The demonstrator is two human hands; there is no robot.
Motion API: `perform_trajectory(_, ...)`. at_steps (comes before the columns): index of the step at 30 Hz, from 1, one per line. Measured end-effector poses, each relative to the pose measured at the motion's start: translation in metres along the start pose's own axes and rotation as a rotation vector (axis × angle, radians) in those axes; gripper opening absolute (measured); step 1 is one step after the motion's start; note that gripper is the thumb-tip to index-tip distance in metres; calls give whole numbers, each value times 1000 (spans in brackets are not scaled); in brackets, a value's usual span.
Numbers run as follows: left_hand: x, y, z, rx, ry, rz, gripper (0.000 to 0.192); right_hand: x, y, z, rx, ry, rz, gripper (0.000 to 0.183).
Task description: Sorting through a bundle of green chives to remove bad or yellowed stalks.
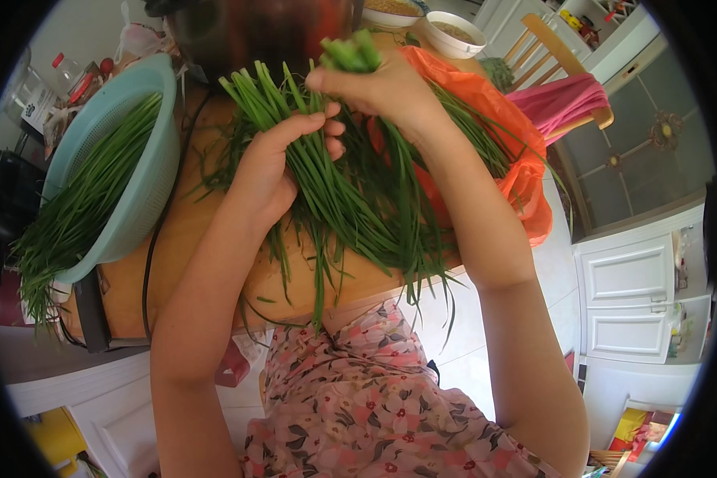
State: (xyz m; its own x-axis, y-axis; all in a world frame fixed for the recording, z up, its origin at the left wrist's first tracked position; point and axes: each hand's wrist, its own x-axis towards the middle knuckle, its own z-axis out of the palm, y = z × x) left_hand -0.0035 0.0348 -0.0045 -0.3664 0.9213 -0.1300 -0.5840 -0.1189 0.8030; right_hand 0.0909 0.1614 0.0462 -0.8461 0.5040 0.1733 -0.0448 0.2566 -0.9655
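My left hand [281,155] is closed round a bunch of Chinese chives [334,185], its cut ends fanned out above my thumb and its leaves trailing down right over the table edge. Close beside it, my right hand [382,83] grips a second bunch of chives [352,54] near the stem ends, which look blurred; its leaves hang below my wrist. More chives lie in an orange plastic bag [529,173] behind my right forearm. At the left, a light-blue plastic colander [170,149] holds a heap of chives [95,179], some hanging over its rim.
A large dark pot [263,36] stands at the back of the wooden table [185,251]. A black cable [155,239] runs beside the colander. Two bowls, one of them a white bowl [457,36], stand at the back right, near a wooden chair [603,116] with a pink cloth [561,101].
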Motion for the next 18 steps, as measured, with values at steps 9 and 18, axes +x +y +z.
perform_trajectory(9, 2, 0, 1, -29, 95, 25, 30, 11, 18, -11, 45, -14, -7, 16)
perform_trajectory(18, -1, 0, 2, -13, 79, 47, 33, 16, 17, -38, 623, -62, 86, 16)
